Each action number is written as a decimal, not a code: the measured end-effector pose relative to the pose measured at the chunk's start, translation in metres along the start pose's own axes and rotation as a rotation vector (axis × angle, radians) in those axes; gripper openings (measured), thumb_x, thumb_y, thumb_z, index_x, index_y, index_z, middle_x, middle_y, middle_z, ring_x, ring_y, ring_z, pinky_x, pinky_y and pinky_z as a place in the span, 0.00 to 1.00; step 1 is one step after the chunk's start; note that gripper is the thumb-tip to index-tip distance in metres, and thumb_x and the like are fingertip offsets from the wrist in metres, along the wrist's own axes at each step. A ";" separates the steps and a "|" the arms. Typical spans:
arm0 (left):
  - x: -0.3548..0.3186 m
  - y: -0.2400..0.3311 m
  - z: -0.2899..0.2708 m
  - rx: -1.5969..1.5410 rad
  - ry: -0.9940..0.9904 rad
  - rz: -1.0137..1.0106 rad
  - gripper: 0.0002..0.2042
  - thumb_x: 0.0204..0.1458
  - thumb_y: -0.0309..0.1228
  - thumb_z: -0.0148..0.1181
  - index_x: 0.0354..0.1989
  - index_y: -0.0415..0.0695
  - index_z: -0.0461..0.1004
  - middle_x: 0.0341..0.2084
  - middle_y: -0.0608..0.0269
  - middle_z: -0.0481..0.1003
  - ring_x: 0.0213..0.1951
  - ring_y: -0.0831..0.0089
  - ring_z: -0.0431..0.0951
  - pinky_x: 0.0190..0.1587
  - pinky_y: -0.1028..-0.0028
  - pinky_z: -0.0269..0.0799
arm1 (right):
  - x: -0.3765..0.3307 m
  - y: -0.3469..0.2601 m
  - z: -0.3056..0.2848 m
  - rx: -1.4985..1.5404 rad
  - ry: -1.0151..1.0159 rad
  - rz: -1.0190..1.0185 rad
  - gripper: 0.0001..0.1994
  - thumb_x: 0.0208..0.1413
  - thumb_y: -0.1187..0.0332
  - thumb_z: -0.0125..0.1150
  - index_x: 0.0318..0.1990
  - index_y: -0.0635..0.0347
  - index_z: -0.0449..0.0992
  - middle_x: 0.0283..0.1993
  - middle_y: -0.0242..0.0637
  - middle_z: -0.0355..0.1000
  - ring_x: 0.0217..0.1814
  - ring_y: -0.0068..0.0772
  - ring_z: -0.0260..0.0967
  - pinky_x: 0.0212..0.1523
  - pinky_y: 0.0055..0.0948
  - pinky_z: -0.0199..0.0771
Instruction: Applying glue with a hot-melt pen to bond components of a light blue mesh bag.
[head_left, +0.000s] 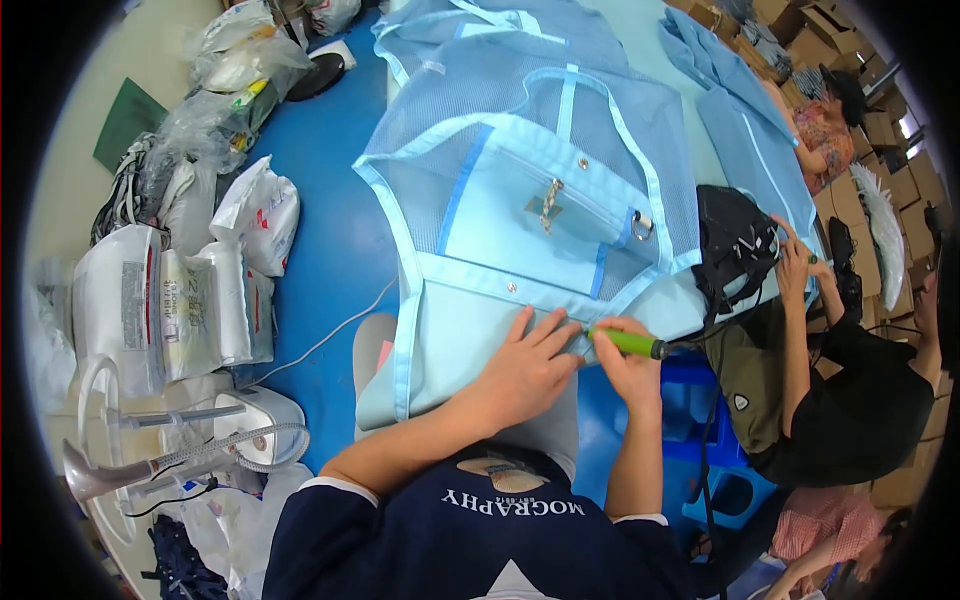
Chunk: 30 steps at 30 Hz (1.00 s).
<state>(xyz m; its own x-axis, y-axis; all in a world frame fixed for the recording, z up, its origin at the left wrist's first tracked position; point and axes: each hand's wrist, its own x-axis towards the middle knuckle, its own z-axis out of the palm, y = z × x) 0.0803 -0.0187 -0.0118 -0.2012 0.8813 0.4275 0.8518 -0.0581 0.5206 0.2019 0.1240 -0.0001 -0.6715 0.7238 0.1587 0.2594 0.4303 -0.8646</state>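
Note:
A light-blue mesh tote bag (480,200) with pale blue binding lies spread on the table before me. Its solid front pocket (500,190) carries a zipper with a braided cord pull (548,205), metal snaps and a ring clip (641,226). My left hand (530,370) rests on the fabric at the bag's near edge, fingers spread and flat. Just to its right, my right hand (628,365) is closed around a green pen-like tool (625,342) with a dark end and a black cord. The tool's working tip is hidden by my hand and the fabric.
More blue mesh bags (740,140) cover the table's far side. A black backpack (735,245) sits at the right, where a co-worker (850,390) works. Blue stools (735,490) stand lower right. Plastic-wrapped packages (115,310) and a garment steamer (255,425) line the left.

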 end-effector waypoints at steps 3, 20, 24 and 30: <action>-0.002 0.003 0.001 -0.004 -0.004 0.012 0.10 0.45 0.28 0.61 0.38 0.47 0.78 0.55 0.55 0.69 0.62 0.57 0.63 0.63 0.47 0.53 | -0.004 0.004 0.001 0.014 -0.005 -0.012 0.07 0.47 0.73 0.66 0.34 0.64 0.78 0.31 0.42 0.74 0.30 0.36 0.72 0.33 0.30 0.71; 0.004 -0.003 -0.001 -0.054 -0.002 -0.015 0.09 0.48 0.27 0.62 0.40 0.48 0.77 0.54 0.58 0.70 0.63 0.58 0.63 0.64 0.49 0.51 | 0.008 -0.011 0.001 0.133 -0.026 0.102 0.06 0.54 0.72 0.62 0.37 0.66 0.76 0.31 0.30 0.74 0.31 0.15 0.65 0.31 0.18 0.66; 0.002 -0.003 0.000 -0.078 -0.007 -0.024 0.09 0.48 0.27 0.62 0.38 0.47 0.77 0.54 0.58 0.70 0.63 0.58 0.63 0.64 0.49 0.51 | 0.002 -0.012 -0.006 0.083 -0.094 0.122 0.07 0.54 0.72 0.62 0.37 0.67 0.76 0.32 0.32 0.75 0.31 0.16 0.65 0.32 0.18 0.65; 0.001 -0.003 0.000 -0.094 -0.003 -0.029 0.06 0.48 0.28 0.63 0.35 0.47 0.75 0.54 0.58 0.70 0.62 0.58 0.64 0.65 0.49 0.50 | 0.003 -0.002 -0.004 0.064 0.003 0.036 0.06 0.54 0.73 0.62 0.37 0.67 0.76 0.31 0.31 0.74 0.31 0.16 0.65 0.31 0.18 0.65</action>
<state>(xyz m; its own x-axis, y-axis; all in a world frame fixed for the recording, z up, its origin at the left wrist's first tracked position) 0.0777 -0.0179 -0.0132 -0.2235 0.8845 0.4095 0.7968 -0.0762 0.5994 0.2019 0.1274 0.0038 -0.6602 0.7400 0.1288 0.2380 0.3687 -0.8986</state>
